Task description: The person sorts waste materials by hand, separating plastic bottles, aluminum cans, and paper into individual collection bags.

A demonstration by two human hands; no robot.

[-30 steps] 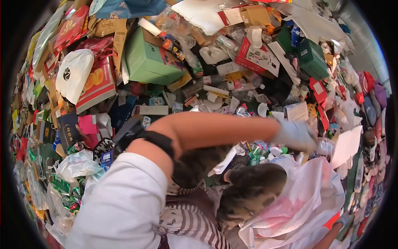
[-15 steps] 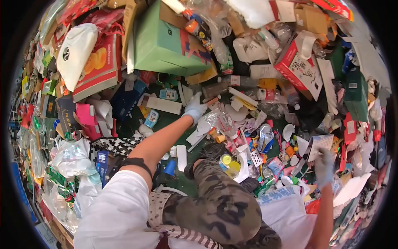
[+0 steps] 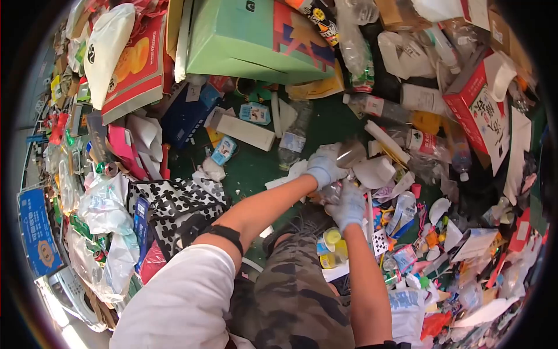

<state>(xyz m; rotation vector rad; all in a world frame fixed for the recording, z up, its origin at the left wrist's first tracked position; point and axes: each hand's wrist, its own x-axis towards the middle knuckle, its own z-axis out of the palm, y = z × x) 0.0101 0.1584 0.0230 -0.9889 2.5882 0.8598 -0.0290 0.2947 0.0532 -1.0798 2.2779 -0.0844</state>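
Note:
Both of my gloved hands are close together over the heap in the middle. My left hand [image 3: 326, 165] has its fingers curled at a blurred, see-through brownish piece [image 3: 351, 153], whose kind I cannot make out. Just below it, my right hand [image 3: 347, 206] closes on a clear plastic bottle [image 3: 331, 192], mostly hidden by the fingers. A white plastic container [image 3: 375, 172] lies right of the hands. Another clear bottle [image 3: 292, 142] stands out on the dark green floor [image 3: 256, 168] to the upper left.
A large green box [image 3: 244, 46] rises at the back, with a red carton [image 3: 136, 67] on its left. A red and white box [image 3: 479, 107] leans at the right. Small mixed scraps [image 3: 418, 256] and a camouflage-clad leg [image 3: 290, 285] are near me.
My right hand has come from the far right to the middle beside my left. My left hand has moved right and is now curled at the brownish piece. The view has shifted.

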